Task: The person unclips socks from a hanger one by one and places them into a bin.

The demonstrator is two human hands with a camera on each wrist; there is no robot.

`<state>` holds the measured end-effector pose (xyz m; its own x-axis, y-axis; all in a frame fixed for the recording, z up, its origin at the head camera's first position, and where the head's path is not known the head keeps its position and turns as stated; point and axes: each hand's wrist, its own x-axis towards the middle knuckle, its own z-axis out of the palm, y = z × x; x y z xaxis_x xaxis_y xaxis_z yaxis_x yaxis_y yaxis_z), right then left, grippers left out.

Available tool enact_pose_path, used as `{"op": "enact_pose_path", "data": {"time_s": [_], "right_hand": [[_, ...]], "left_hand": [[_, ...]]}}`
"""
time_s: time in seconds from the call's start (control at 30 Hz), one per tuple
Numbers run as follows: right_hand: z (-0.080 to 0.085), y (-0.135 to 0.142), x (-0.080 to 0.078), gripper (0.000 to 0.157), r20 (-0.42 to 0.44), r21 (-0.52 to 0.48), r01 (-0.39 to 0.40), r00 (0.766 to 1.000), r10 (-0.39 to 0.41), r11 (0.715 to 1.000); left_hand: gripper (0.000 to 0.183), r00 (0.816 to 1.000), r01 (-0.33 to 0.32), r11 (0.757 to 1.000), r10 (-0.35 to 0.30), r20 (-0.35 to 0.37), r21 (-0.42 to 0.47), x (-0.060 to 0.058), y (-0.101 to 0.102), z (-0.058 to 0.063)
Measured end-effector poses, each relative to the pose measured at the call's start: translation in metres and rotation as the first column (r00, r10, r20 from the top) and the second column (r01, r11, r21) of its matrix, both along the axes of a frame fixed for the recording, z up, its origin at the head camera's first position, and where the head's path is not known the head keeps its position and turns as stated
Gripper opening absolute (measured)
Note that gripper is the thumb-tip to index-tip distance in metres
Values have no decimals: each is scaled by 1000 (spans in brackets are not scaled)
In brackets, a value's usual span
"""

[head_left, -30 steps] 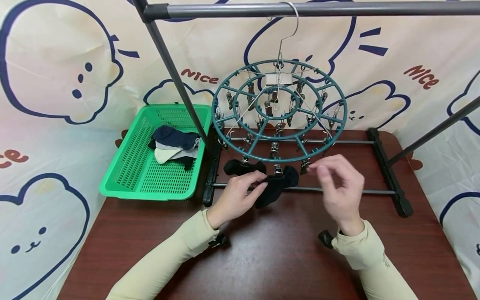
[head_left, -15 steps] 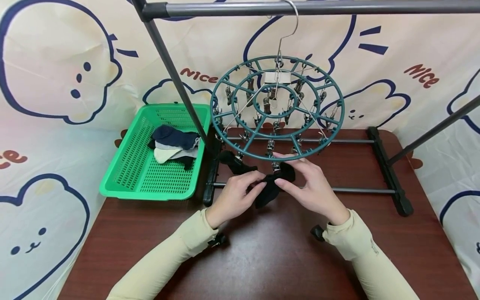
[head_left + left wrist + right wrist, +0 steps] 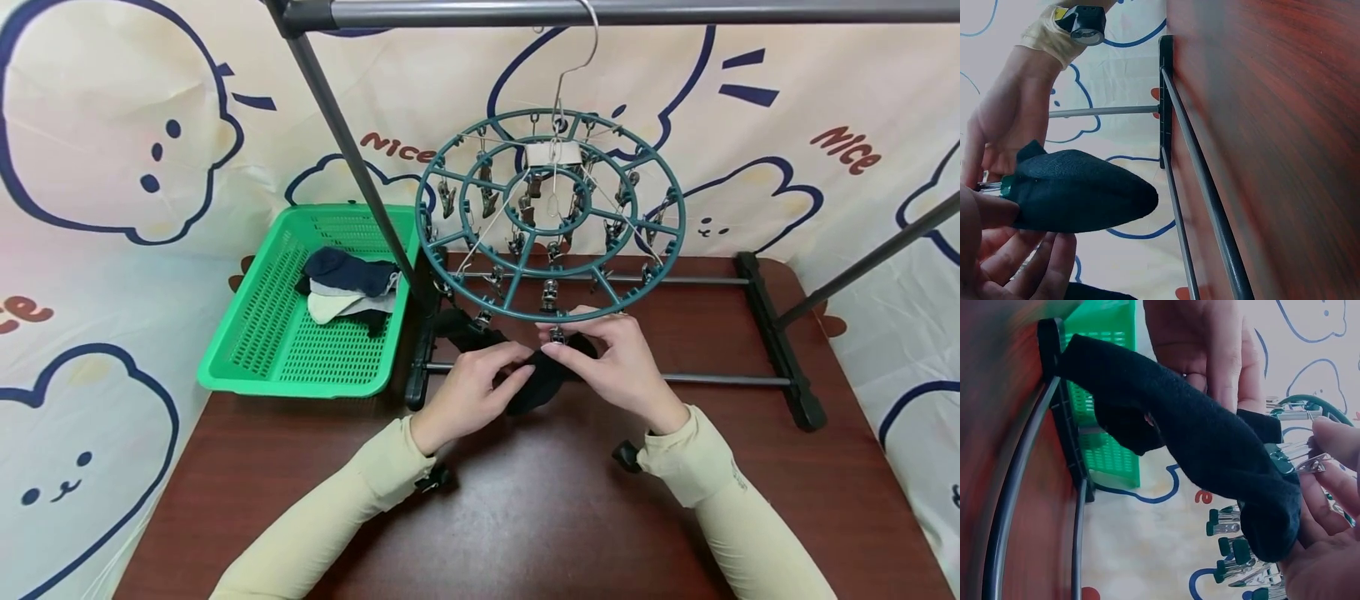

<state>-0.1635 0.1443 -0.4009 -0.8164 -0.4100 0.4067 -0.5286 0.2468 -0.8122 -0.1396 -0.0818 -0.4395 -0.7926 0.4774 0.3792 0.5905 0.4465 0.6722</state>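
A black sock (image 3: 534,388) hangs from a metal clip (image 3: 557,335) at the front of the round teal hanger (image 3: 553,155). My left hand (image 3: 468,392) pinches the sock's left part between thumb and fingers. With its thumb and fingers, my right hand (image 3: 624,367) pinches the clip at the sock's right part. The right wrist view shows the clip's handles (image 3: 1313,464) between thumb and fingers, with the sock (image 3: 1210,440) stretching across to the left hand. Another black sock (image 3: 463,328) hangs from a clip just to the left, partly behind my left hand.
A green basket (image 3: 292,388) with several folded socks (image 3: 348,273) stands on the brown table (image 3: 540,508) at left. The hanger hooks over a grey rack bar (image 3: 712,12). Rack feet (image 3: 806,412) and lower rails (image 3: 720,381) lie behind the hands. Several other clips dangle beneath the rings.
My right hand has moved left from a clip farther right to the clip on the black sock, and now pinches it. The hanger has turned slightly. My left hand stays on the sock.
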Motion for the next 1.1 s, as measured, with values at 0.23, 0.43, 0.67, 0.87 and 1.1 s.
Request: {"op": "enact_pose_path", "data": {"time_s": [0.23,0.43,0.67,0.87,1.1], "right_hand": [[-2,-1,-2,22,31,-45,-18,999,19,999],[-2,-1,0,22,31,-38,-5,1000,6,999],[0,0,1,21,8,-23,5,1000,-5,1000],[-1,-1,2,19,-14,-49,0,1000,-1,999],[-2,-1,2,19,-31,-53,18,999,-20,998]], "left_hand": [[22,999,3,1000,-3,55,5,-2,3,-2],[14,1000,17,1000,-17,12,13,-4,6,-1],[11,1000,13,1000,-13,5,1,-4,7,-2],[13,1000,14,1000,-14,3,1,-4,7,0],[14,1000,15,1000,-15,0,1,-3,7,2]]}}
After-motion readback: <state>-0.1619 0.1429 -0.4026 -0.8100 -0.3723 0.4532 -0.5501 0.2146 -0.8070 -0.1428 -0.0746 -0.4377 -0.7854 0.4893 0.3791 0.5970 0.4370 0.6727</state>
